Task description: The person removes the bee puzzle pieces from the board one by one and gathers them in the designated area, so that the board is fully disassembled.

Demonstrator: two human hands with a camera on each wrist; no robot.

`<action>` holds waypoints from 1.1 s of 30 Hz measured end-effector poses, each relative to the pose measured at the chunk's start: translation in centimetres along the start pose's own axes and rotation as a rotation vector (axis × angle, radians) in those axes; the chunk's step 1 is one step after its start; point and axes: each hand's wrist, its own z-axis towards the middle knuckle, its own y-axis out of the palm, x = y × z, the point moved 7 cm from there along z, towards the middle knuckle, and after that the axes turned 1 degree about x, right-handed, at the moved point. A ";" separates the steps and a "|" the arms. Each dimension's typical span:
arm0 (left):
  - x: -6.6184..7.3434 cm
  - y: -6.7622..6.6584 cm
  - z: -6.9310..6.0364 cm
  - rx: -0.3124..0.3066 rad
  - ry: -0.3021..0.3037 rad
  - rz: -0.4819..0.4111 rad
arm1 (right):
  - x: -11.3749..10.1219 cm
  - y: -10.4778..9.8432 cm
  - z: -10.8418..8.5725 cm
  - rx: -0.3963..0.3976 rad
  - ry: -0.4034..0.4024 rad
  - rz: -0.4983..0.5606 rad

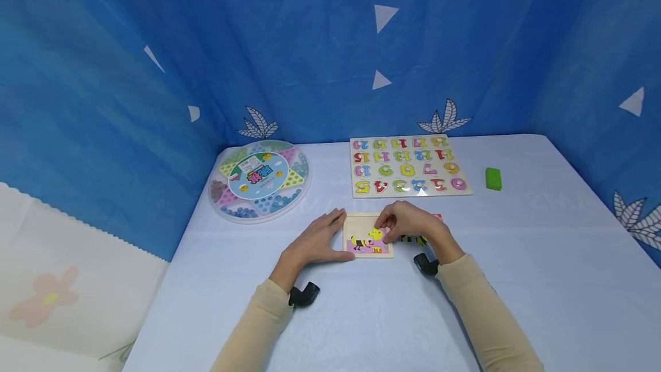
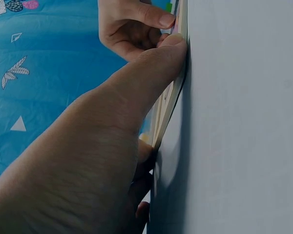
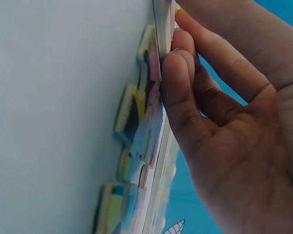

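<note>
A: Position of the wooden puzzle frame (image 1: 354, 225)?
B: On the white worktop (image 1: 361, 314), nearer the person than the number board (image 1: 396, 170). Picture pieces (image 1: 361, 250) on a pink ground occupy its lower part; bare wood shows above.
A: Left hand (image 1: 319, 240)?
B: Thumb spread well away from the fingers, the frame's left side held between them: fingers at the far corner, thumb at the near one.
A: Right hand (image 1: 410, 221)?
B: Over the frame's right side, fingers bent, tips at the picture. Whether they pinch a piece I cannot tell; contact partly hidden.
A: Below that hand?
B: Loose pieces (image 1: 415, 240), some striped yellow and black, just beside the frame. The right wrist view shows several close together.
A: Surroundings?
B: Round game box (image 1: 258, 175) to the left, beyond the left hand; green block (image 1: 493, 178) right of the number board. Blue curtain (image 1: 310, 45) behind the worktop. Beige sleeves (image 1: 477, 303) on both arms.
</note>
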 end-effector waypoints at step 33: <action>-0.1 0.0 0.0 -0.004 -0.004 0.010 | 0.4 -0.4 -0.2 0.015 0.055 0.065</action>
